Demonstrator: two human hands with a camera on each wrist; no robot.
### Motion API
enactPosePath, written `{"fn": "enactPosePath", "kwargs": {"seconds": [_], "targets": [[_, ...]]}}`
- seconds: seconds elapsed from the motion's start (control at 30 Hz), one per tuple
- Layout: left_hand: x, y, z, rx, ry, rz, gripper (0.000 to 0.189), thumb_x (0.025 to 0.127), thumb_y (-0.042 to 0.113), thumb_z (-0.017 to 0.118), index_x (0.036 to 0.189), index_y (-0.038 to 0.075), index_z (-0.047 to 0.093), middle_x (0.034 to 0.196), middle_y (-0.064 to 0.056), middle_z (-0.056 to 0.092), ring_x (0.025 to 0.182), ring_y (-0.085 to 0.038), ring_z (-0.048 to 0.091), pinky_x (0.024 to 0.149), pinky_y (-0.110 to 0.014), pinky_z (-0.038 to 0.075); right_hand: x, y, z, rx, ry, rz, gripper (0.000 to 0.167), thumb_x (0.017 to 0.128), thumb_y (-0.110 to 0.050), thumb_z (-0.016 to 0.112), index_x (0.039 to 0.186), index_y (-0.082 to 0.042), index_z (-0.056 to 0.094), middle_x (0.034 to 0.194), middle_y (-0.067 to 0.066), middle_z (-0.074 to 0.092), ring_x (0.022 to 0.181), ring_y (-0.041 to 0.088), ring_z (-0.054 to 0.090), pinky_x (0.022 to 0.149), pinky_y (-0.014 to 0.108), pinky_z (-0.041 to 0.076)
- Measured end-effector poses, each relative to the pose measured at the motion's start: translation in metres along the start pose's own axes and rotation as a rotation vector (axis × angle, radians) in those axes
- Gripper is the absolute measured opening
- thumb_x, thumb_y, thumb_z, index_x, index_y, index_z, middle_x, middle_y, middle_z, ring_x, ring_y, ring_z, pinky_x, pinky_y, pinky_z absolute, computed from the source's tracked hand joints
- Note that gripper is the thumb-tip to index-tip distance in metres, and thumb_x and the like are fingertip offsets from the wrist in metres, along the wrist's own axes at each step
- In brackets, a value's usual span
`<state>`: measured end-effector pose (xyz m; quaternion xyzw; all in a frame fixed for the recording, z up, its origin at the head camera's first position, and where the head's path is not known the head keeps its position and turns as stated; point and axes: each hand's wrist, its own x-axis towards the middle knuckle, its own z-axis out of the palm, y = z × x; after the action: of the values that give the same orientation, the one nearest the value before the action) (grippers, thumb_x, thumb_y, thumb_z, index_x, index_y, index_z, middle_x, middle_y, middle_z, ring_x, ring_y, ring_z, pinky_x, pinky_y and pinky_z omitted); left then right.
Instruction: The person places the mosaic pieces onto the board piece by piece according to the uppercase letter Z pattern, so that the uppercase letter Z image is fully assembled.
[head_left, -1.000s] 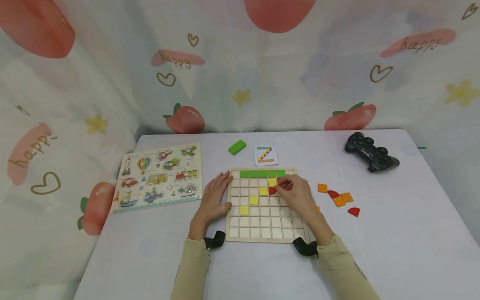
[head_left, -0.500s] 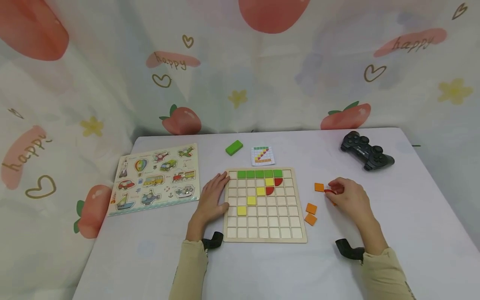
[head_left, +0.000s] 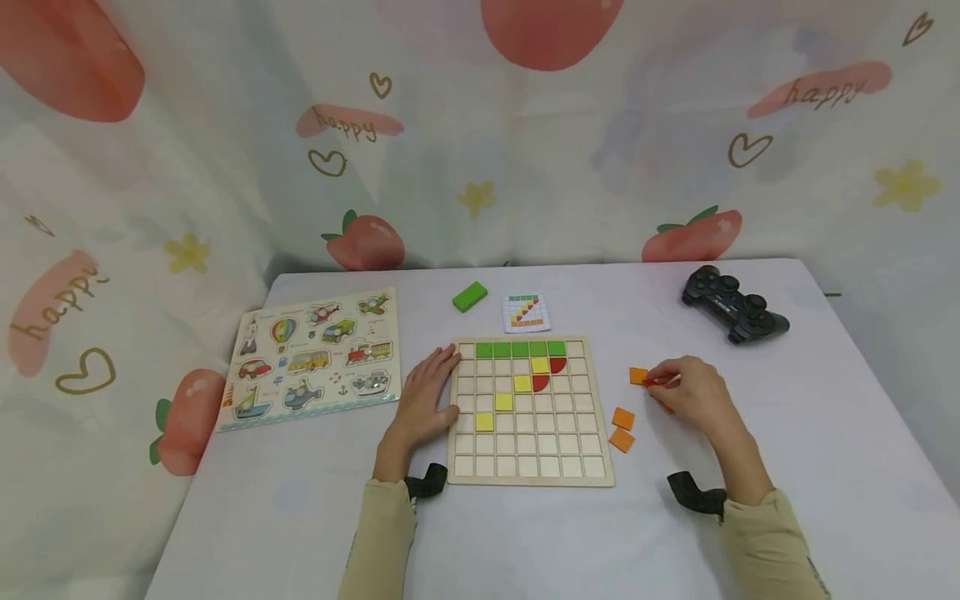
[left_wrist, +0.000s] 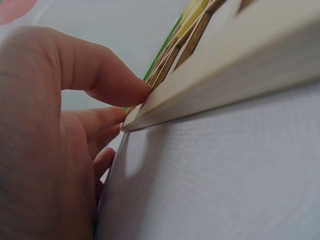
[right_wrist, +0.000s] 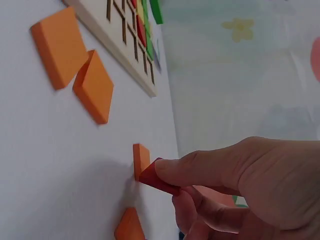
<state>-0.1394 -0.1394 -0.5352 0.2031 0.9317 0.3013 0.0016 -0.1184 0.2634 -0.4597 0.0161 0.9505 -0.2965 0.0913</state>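
Note:
My left hand (head_left: pixel 422 402) rests along the left rim of a wooden grid board (head_left: pixel 525 481), its thumb on the rim and its fingers extended. Several green tiles (head_left: pixel 520 349) fill part of the board's top row. Yellow square tiles (head_left: pixel 503 402) run diagonally below, with two red quarter-circle tiles (head_left: pixel 540 383) beside the upper ones. Right of the board, my right hand (head_left: pixel 697 393) pinches another red quarter-circle tile (right_wrist: pixel 159 177) between thumb and fingers, low over the table. Orange square tiles (right_wrist: pixel 95 87) lie around it, one partly hidden under the hand.
Behind the board are a pattern card (head_left: pixel 527 313) and a green block (head_left: pixel 470 297). A picture puzzle board (head_left: pixel 311 358) lies at the left. A black game controller (head_left: pixel 735 304) sits at the back right. A patterned curtain (head_left: pixel 555 167) closes off the table's far side.
My right hand has left the red tile on the board, moved right to the loose tiles and now pinches another red quarter-circle tile. My left hand stays on the board's edge.

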Motion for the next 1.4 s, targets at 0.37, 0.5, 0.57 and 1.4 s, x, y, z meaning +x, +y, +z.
{"fn": "enactPosePath", "kwargs": {"seconds": [0.37,0.5,0.57,1.4], "targets": [[0.0,0.0,0.001,0.013,0.0,-0.005,0.087,0.067,0.024,0.054,0.151,0.009,0.039,0.161,-0.003,0.028,0.149,-0.023,0.02,0.118,-0.047,0.017,0.009,-0.067,0.051,0.242,-0.007,-0.122,0.026,0.088,-0.007,0.068,0.114,-0.001,0.07,0.097,0.014,0.066,0.083,0.026,0.061,0.066,0.029,0.052],[0.0,0.001,0.0,0.003,-0.002,-0.005,0.087,0.067,0.024,0.055,0.151,0.009,0.039,0.161,-0.003,0.028,0.149,-0.023,0.019,0.118,-0.047,0.017,0.008,-0.09,0.08,0.309,-0.039,-0.175,0.02,0.086,-0.005,0.071,0.105,0.0,0.073,0.093,0.01,0.069,0.078,0.021,0.062,0.066,0.028,0.053],[0.0,0.002,0.0,0.005,0.0,-0.002,0.086,0.067,0.024,0.054,0.151,0.009,0.039,0.161,-0.004,0.028,0.149,-0.024,0.02,0.118,-0.048,0.017,0.008,-0.098,0.091,0.312,-0.044,-0.184,0.017,0.085,-0.005,0.072,0.102,0.0,0.073,0.089,0.007,0.069,0.075,0.019,0.062,0.067,0.028,0.053],[0.0,0.001,-0.001,0.014,-0.009,-0.007,0.088,0.067,0.025,0.055,0.151,0.01,0.039,0.161,-0.003,0.028,0.149,-0.023,0.019,0.119,-0.047,0.017,0.008,-0.108,0.113,0.208,0.113,-0.115,0.01,0.082,-0.015,0.078,0.086,-0.006,0.076,0.075,0.001,0.068,0.068,0.016,0.059,0.055,0.027,0.046]]}}
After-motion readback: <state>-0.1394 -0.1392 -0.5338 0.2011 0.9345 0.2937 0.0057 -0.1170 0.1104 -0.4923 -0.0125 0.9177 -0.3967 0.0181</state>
